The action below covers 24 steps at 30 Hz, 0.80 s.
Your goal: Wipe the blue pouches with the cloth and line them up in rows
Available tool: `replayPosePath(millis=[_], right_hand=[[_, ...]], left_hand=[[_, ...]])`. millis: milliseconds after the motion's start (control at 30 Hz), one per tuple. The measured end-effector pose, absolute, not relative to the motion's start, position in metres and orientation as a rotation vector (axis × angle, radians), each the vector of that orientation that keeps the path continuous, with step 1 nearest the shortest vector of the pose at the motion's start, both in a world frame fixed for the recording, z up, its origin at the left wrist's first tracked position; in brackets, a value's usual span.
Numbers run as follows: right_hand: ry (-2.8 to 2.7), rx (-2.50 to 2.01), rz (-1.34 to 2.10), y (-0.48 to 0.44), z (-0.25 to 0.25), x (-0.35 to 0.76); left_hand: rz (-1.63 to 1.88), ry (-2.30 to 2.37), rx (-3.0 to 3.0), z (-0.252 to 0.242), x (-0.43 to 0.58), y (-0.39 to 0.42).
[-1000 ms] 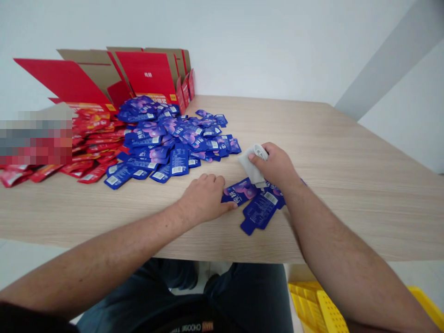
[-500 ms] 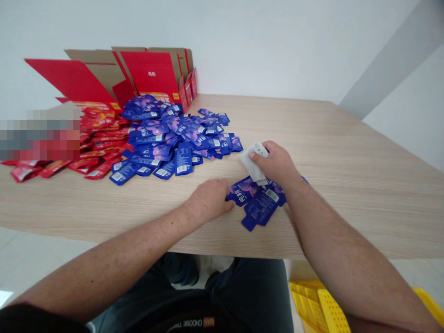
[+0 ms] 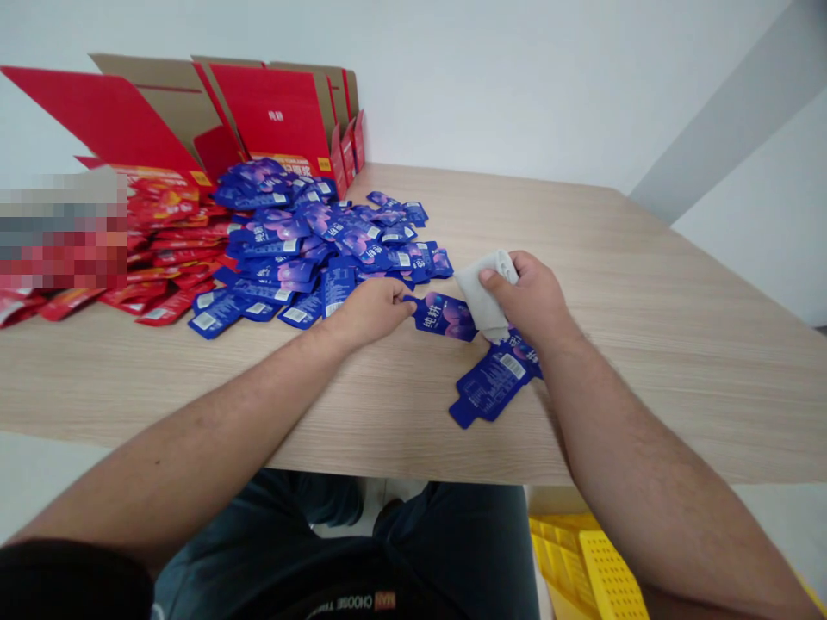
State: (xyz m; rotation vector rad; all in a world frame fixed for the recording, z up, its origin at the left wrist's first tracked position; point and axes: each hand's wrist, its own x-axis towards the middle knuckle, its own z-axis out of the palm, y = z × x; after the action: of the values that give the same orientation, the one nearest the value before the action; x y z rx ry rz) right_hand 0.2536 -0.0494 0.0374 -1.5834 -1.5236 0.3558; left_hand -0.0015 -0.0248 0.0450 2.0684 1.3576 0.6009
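Observation:
Between finger and thumb, my left hand (image 3: 381, 308) pinches the narrow spout end of a blue and purple pouch (image 3: 445, 316), which is lifted off the table. A folded whitish cloth (image 3: 486, 293) is gripped in my right hand (image 3: 533, 297); its lower edge overlaps the pouch's far end. Below the cloth, more blue pouches (image 3: 494, 383) lie on the table, one with its barcode side up. To the left spreads a big heap of blue pouches (image 3: 336, 232), just behind my left hand.
Red pouches (image 3: 174, 245) are piled left of the blue heap. Several open red cardboard boxes (image 3: 268, 112) stand behind them, near the wall. A yellow plastic basket (image 3: 587, 560) sits below the table's front edge (image 3: 413, 475), at the right.
My left hand has moved up and left, lifting a pouch by its end from the others on the table. The cloth in my right hand has shifted slightly right.

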Motion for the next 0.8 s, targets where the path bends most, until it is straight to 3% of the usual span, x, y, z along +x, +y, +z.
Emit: replayPosePath(millis=[167, 467, 700, 800], right_hand=[[-1.422, -1.499, 0.639, -0.053, 0.038, 0.251], [-1.380, -1.443, 1.083, -0.078, 0.053, 0.235], [-2.004, -1.319, 0.868, -0.083, 0.048, 0.221], [-2.064, -1.342, 0.933, -0.084, 0.048, 0.216]], left_hand=[[1.056, 1.040, 1.494, 0.022, 0.001, -0.026], [1.149, 0.869, 1.345, 0.030, -0.009, -0.032], [1.039, 0.707, 1.107, 0.037, -0.003, -0.042], [1.031, 0.740, 1.130, 0.036, -0.001, -0.043]])
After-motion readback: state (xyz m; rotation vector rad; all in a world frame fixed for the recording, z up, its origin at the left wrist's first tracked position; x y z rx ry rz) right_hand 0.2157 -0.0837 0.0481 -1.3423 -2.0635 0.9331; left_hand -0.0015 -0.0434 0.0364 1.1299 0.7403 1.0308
